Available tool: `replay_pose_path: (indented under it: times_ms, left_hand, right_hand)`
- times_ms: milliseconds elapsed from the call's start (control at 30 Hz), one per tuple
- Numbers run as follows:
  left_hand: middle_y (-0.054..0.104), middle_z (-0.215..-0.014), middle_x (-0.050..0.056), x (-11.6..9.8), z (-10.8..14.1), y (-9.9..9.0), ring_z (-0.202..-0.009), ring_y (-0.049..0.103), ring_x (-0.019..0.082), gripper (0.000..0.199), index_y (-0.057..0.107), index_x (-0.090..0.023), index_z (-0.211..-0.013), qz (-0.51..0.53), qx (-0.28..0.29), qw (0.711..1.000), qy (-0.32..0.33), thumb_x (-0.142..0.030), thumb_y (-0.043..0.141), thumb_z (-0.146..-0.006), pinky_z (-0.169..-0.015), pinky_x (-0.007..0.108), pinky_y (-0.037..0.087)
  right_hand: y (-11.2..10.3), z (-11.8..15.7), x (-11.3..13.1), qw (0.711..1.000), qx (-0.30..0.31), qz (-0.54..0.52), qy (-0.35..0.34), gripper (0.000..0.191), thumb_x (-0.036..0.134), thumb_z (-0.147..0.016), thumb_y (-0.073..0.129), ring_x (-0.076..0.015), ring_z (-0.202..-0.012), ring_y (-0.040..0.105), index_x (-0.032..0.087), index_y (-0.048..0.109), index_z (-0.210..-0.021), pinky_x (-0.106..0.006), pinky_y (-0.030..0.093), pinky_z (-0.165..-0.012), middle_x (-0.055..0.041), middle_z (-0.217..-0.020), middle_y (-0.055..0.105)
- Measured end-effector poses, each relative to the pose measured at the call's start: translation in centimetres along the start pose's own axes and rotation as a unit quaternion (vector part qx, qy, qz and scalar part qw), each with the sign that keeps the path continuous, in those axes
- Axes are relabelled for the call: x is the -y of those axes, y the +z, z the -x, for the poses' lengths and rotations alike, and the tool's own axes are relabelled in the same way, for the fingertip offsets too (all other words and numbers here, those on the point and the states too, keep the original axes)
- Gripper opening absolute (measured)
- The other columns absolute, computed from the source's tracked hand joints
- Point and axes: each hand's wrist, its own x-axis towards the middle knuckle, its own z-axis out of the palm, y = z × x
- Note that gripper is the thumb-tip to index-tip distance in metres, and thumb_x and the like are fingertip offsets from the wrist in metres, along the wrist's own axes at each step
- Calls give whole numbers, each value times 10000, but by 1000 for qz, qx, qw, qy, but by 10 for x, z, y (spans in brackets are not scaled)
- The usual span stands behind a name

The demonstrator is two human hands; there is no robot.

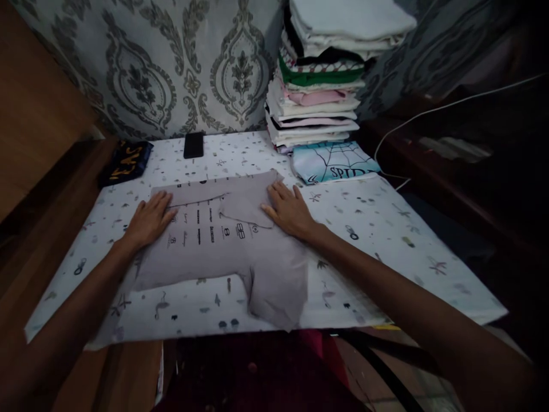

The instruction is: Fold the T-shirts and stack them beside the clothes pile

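Observation:
A grey shirt (193, 257) with small black prints lies on the patterned white table cover (364, 252). Its far side is folded over toward the middle, and a sleeve spreads out at the near right. My left hand (150, 220) rests flat on the shirt's left end, fingers apart. On the right end, near the far edge, my right hand (289, 210) lies with its fingers spread on the cloth. Neither hand grips anything.
A tall stack of folded clothes (317, 109) stands at the back right, with a folded light-blue spider-web print cloth (334, 160) beside it. A black phone (194, 145) and a dark folded cloth (128, 162) lie at the back left. A white cable (450, 104) hangs at right.

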Motion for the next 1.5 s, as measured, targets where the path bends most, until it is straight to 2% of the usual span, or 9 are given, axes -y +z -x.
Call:
replay_pose_path:
  times_ms: [200, 433, 667, 800, 933, 1100, 1233, 1300, 1500]
  left_hand:
    - [375, -1569, 216, -17, 37, -15, -1455, 348, 353, 573, 440, -101, -1441, 31, -52, 996, 59, -416, 304, -982, -1191, 592, 226]
    - [473, -1532, 69, -132, 102, -30, -1414, 423, 282, 547, 401, -300, -1469, 150, 43, 886, 436, -419, 541, -954, -1211, 550, 267]
    - [706, -1134, 125, -194, 103, -14, -1080, 632, 270, 221, 631, -180, -1065, 116, -73, 836, 531, -161, 440, -954, -913, 447, 516]
    - [729, -1037, 78, -191, 96, -26, -966, 663, 203, 284, 630, -194, -1094, 267, -18, 840, 471, -101, 403, -953, -848, 366, 530]
    - [714, -923, 35, -184, 60, -57, -823, 660, 180, 197, 664, -228, -987, 463, 122, 838, 262, -296, 483, -947, -723, 307, 533]
    - [657, -805, 18, -172, -22, -61, -652, 595, 146, 352, 624, -193, -942, 600, 135, 788, -14, -482, 693, -754, -549, 232, 443]
    - [686, -957, 78, -147, -36, -47, -726, 629, 146, 454, 581, -187, -969, 622, 136, 764, -107, -543, 720, -724, -615, 257, 482]
    - [683, -980, 82, -128, -18, -47, -767, 643, 165, 516, 570, -192, -1005, 599, 121, 785, -101, -610, 693, -729, -664, 293, 507]
    - [654, -804, 21, -63, 68, -57, -761, 608, 218, 473, 651, -218, -930, 316, 137, 939, -11, -649, 653, -736, -659, 293, 465]
  right_hand:
    - [-14, 54, -22, 999, -17, -23, 18, 497, 410, -1024, 299, -290, -1467, 320, 199, 446, -1449, -537, 224, -1186, -138, -1570, 398]
    - [-28, 86, -44, 989, -53, -117, 68, 452, 251, -953, 380, -306, -1372, 458, 179, 579, -1352, -520, 362, -1122, -141, -1475, 521]
    - [-33, 89, -35, 948, -96, -290, -86, 366, 274, -970, 371, -226, -1276, 561, 236, 722, -1068, -469, 425, -1099, -96, -1235, 698]
    - [-44, 100, -31, 900, -34, -427, -83, 323, 366, -967, 450, -220, -1092, 665, 225, 731, -1040, -432, 507, -989, -84, -1085, 745]
    - [-57, 108, -28, 829, 49, -555, -49, 507, 579, -982, 400, -216, -983, 689, 196, 724, -1052, -384, 536, -894, -84, -1030, 746]
    - [-51, 89, -29, 820, 36, -570, 26, 505, 613, -953, 441, -216, -873, 641, 195, 723, -987, -357, 517, -783, -55, -920, 718]
    - [-36, 62, -29, 806, 74, -581, 92, 343, 446, -817, 685, -143, -624, 545, 176, 707, -1028, -271, 425, -562, 5, -693, 615]
    - [-33, 53, -28, 804, 87, -579, 108, 308, 386, -790, 705, -113, -543, 473, 174, 698, -1014, -252, 363, -500, 30, -623, 556]
    - [-33, 31, -20, 810, 80, -574, 85, 318, 323, -766, 703, -87, -485, 415, 204, 656, -1058, -222, 308, -461, 71, -588, 515]
